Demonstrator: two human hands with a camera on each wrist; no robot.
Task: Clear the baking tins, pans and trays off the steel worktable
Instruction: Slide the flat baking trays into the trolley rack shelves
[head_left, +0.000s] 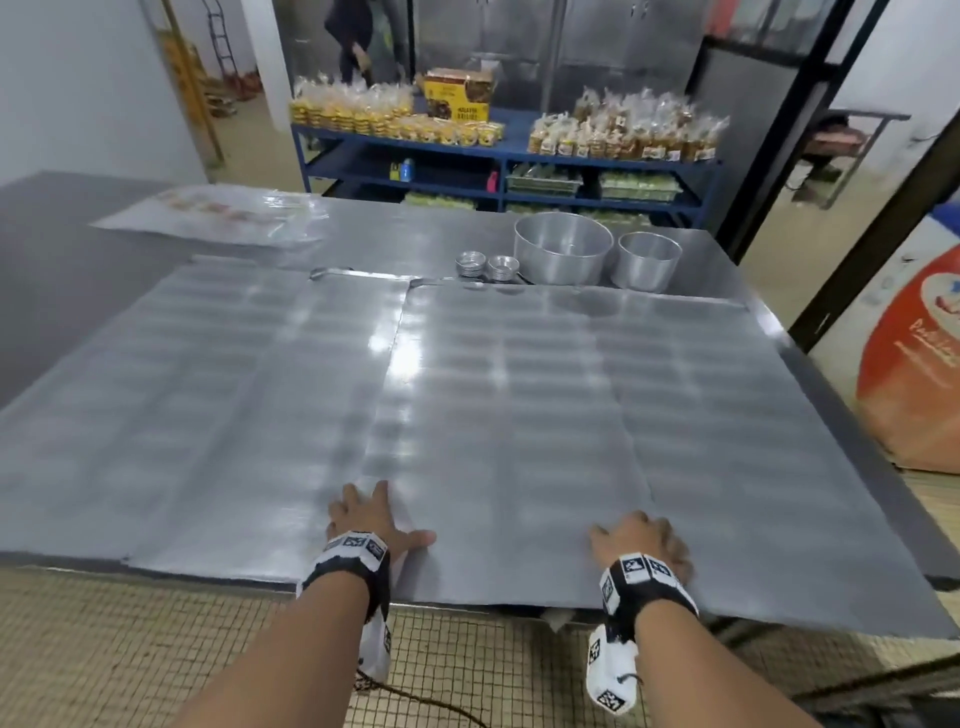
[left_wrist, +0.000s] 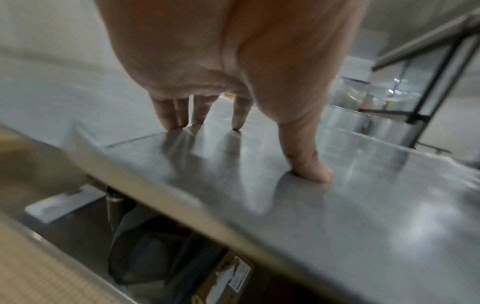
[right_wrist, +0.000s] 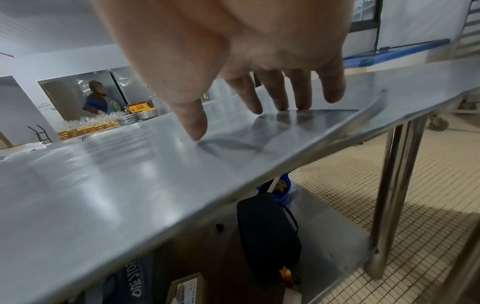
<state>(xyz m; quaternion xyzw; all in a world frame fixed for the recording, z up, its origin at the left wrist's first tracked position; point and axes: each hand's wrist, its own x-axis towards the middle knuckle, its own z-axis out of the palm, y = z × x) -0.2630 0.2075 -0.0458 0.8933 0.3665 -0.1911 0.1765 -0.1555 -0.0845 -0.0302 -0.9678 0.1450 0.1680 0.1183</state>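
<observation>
Two large flat steel baking sheets cover the worktable (head_left: 727, 260): a left sheet (head_left: 182, 389) and a right sheet (head_left: 519, 415) whose near edge juts past the table's front. My left hand (head_left: 371, 514) presses spread fingertips (left_wrist: 237, 121) and thumb on the right sheet (left_wrist: 337, 205) by its near-left corner. My right hand (head_left: 644, 540) lies on the same sheet (right_wrist: 103, 185) further right, its fingers (right_wrist: 298, 98) straight and touching. At the back stand a big round pan (head_left: 563, 249), a smaller one (head_left: 647, 260) and two stacks of small tins (head_left: 485, 265).
Clear plastic bags (head_left: 218, 213) lie at the table's back left. A blue rack (head_left: 498, 150) of packed goods stands behind, with a person (head_left: 358, 47) beyond it. An orange sack (head_left: 914, 374) is at the right. A dark bag (right_wrist: 267, 236) and boxes sit on the undershelf.
</observation>
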